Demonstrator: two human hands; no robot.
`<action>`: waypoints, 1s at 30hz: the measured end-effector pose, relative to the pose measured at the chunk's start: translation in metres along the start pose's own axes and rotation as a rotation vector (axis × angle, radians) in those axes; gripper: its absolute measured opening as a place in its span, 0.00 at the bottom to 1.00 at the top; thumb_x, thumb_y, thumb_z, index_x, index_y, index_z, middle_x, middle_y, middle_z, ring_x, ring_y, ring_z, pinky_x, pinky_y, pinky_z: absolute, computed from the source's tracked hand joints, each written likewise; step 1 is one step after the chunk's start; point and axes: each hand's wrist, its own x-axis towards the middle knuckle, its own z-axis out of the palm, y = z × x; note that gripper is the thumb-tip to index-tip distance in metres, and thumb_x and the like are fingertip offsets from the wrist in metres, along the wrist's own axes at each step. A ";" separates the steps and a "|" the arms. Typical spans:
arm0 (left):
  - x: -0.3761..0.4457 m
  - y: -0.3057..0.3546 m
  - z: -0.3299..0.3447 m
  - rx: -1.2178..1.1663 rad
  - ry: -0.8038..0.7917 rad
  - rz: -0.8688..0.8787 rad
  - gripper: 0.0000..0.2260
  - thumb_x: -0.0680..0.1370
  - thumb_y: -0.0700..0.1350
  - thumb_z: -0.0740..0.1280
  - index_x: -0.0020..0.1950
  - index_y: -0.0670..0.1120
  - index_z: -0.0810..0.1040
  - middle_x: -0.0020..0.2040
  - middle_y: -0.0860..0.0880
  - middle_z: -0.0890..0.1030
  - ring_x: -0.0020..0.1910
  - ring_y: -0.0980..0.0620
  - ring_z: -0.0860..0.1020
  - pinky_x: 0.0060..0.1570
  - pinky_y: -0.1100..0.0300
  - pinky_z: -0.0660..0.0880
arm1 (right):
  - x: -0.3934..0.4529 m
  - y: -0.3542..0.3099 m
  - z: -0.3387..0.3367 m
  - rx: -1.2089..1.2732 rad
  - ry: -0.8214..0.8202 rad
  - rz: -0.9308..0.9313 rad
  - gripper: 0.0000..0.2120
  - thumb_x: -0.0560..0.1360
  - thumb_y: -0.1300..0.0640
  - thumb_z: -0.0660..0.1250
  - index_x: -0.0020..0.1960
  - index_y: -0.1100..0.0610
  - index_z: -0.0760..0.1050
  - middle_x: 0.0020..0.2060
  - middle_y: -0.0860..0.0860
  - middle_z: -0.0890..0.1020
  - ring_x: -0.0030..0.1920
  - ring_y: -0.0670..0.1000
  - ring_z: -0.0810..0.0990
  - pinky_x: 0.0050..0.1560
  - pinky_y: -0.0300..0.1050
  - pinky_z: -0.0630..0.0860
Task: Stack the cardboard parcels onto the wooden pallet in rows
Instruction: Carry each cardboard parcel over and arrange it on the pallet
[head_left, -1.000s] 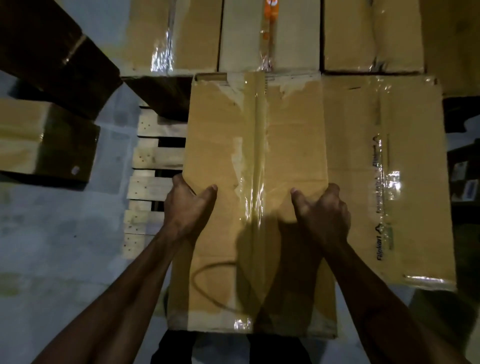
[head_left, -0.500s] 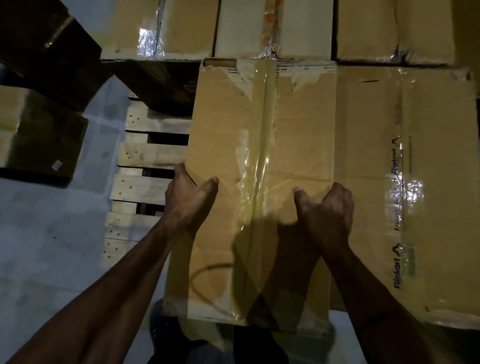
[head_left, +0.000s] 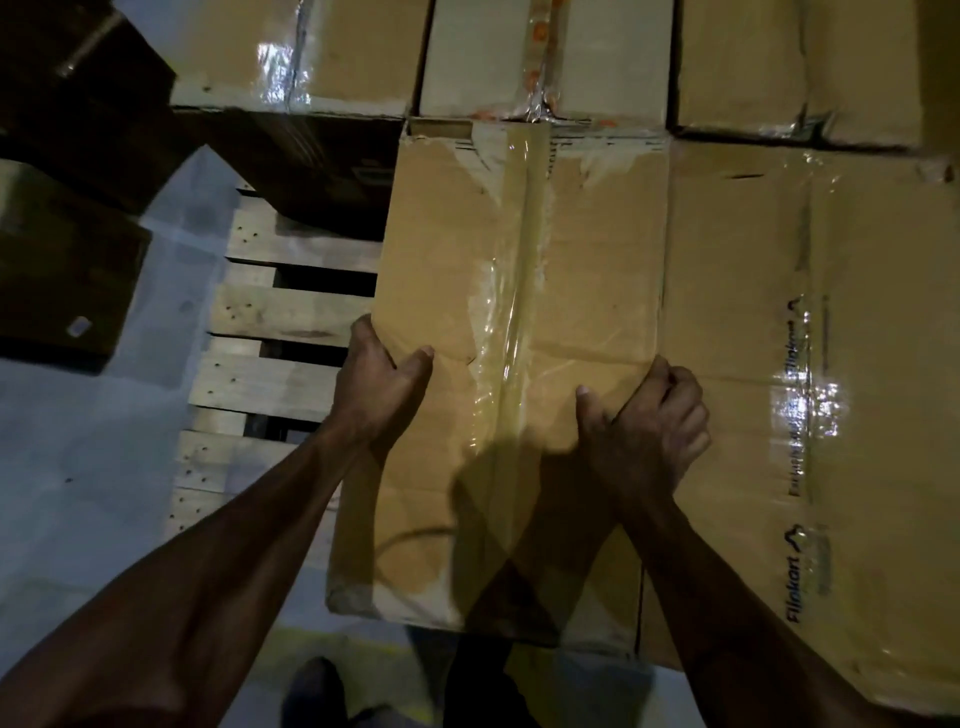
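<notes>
Head view looking down: both hands are gripping a taped cardboard parcel (head_left: 519, 291) over the wooden pallet (head_left: 280, 317). The left hand (head_left: 382, 387) is clasping its left edge, thumb on top. The right hand (head_left: 647, 426) is curling over its right edge, thumb on top. Its long axis is running away from the person, its far end touching a row of parcels (head_left: 545, 57). A printed parcel (head_left: 810, 364) is lying flush along its right side. Bare slats are showing on its left.
</notes>
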 end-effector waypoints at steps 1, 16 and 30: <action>0.004 0.001 0.002 0.018 -0.009 0.016 0.30 0.78 0.52 0.70 0.73 0.44 0.58 0.66 0.46 0.71 0.58 0.52 0.72 0.50 0.58 0.71 | -0.002 0.001 0.004 -0.064 0.012 -0.029 0.38 0.73 0.39 0.69 0.75 0.58 0.62 0.71 0.60 0.66 0.68 0.63 0.66 0.64 0.61 0.64; -0.032 -0.015 -0.005 0.426 -0.127 0.140 0.40 0.79 0.60 0.64 0.82 0.52 0.42 0.82 0.44 0.42 0.78 0.37 0.54 0.70 0.40 0.64 | -0.038 0.021 -0.015 -0.242 -0.306 -0.185 0.34 0.81 0.37 0.51 0.81 0.48 0.44 0.80 0.56 0.42 0.79 0.58 0.43 0.76 0.59 0.46; -0.137 -0.089 -0.033 0.923 -0.360 0.304 0.42 0.81 0.65 0.55 0.80 0.42 0.37 0.81 0.44 0.36 0.80 0.45 0.38 0.78 0.48 0.42 | -0.145 0.077 -0.033 -0.445 -0.496 -0.226 0.42 0.80 0.33 0.46 0.80 0.59 0.37 0.79 0.57 0.37 0.80 0.56 0.39 0.78 0.56 0.47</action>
